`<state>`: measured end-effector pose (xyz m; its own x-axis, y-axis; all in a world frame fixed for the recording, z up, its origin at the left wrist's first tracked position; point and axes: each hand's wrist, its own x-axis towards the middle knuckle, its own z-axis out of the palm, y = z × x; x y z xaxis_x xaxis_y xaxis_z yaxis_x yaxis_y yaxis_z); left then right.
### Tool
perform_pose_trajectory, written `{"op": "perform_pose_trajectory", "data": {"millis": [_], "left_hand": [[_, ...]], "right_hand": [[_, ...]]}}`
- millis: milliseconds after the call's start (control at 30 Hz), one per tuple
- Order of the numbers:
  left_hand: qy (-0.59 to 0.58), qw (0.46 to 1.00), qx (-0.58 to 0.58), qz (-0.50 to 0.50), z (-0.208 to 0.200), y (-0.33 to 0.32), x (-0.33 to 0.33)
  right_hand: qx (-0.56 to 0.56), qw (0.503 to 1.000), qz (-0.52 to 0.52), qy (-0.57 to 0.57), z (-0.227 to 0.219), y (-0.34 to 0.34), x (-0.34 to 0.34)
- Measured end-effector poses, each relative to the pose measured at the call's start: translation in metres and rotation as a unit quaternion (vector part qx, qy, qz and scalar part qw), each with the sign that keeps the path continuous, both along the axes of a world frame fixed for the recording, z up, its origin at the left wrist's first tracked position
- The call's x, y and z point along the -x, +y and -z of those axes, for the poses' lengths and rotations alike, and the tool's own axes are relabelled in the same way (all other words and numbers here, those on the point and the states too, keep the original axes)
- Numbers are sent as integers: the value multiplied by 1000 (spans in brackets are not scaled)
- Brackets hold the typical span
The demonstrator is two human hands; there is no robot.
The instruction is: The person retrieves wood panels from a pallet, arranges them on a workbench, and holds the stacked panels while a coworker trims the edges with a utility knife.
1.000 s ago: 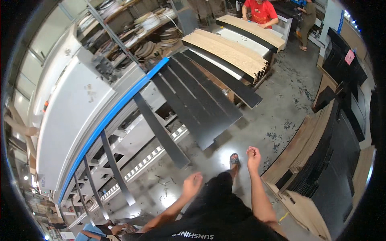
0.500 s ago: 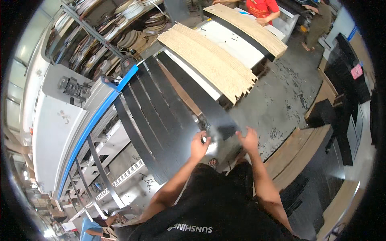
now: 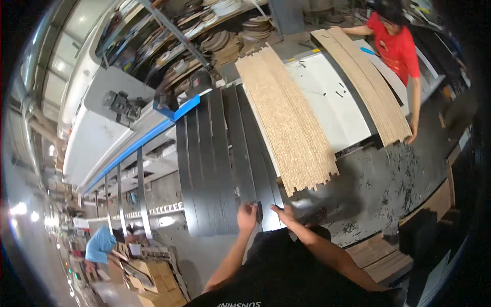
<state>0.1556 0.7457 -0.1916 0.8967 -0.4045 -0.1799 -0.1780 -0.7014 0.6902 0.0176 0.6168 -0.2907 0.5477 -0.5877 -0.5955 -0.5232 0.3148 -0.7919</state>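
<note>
Left hand (image 3: 247, 216): lower centre of the frame, fingers curled onto the near end of a black strip (image 3: 255, 153); it looks like a grip on the end edge, though how far the fingers wrap under cannot be told.
Right hand (image 3: 283, 214): just right of the left hand, fingers bent and pinching the same end from the other side, so the long strip is steadied at both corners.
Black strip: long and narrow, running from the hands up toward the frame's centre; it lies at the right edge of the black stack, touching its neighbours.
Black stack (image 3: 207, 169): several like strips laid side by side and fanned slightly, near ends toward the person, probably so each can be taken by its end.
Chipboard strips (image 3: 289, 120): pale raw strips stacked right of the black ones, overlapping them at the edge, ends staggered.
White table (image 3: 335, 110): centre right, bearing the chipboard strips; small dark bits lie on its bare top.
Second pale stack (image 3: 368, 82): upper right, curved by the lens, along the table's far side.
Person in red (image 3: 396, 43): upper right, one arm reaching down to the end of that stack.
Blue rail (image 3: 138, 146): left of centre, part of a white machine.
Floor (image 3: 388, 194): grey, speckled, right of the hands.
</note>
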Motion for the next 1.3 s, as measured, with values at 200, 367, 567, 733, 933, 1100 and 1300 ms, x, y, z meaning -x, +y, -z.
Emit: {"op": "perform_pose_trajectory", "data": {"millis": [200, 367, 567, 733, 933, 1100, 1300], "left_hand": [[-207, 974, -86, -12, -7, -38, -20], [159, 965, -157, -140, 7, -54, -36], [69, 972, -100, -203, 0, -41, 0], [281, 943, 125, -127, -5, -68, -8], [255, 940, 197, -110, -19, -109, 12], [256, 947, 168, -102, -16, -89, 11], [237, 963, 94, -87, -6, -75, 10]], "right_hand": [[50, 998, -20, -45, -43, -30, 12], [72, 992, -74, 76, -68, -31, 20], [14, 998, -24, 58, -56, -31, 9], [75, 990, -81, 92, -69, -36, 24], [153, 987, -44, 6, -69, -14, 37], [73, 992, -102, -23, -49, 0, 40], [19, 983, -180, 39, -54, 1, 37]]}}
